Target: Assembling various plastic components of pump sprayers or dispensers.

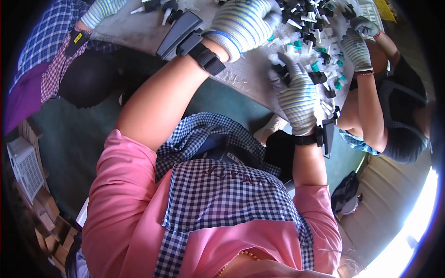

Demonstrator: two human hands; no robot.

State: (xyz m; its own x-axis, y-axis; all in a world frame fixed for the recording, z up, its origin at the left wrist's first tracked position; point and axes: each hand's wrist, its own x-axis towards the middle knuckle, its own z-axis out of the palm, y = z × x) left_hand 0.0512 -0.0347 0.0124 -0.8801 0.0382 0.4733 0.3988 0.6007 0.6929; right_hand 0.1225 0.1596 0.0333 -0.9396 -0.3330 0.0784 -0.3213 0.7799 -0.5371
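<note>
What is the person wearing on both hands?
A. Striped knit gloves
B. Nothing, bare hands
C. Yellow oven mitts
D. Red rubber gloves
A. Both the left hand and the right hand are covered by pale striped knit gloves, with black straps at the wrists, as they work among the small black, white and teal plastic parts on the grey table.

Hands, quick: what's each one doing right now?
Left hand: gloved, curled down into the pile of small parts; what it grips cannot be told.
Right hand: gloved, closed on a small black-and-white part.
</note>
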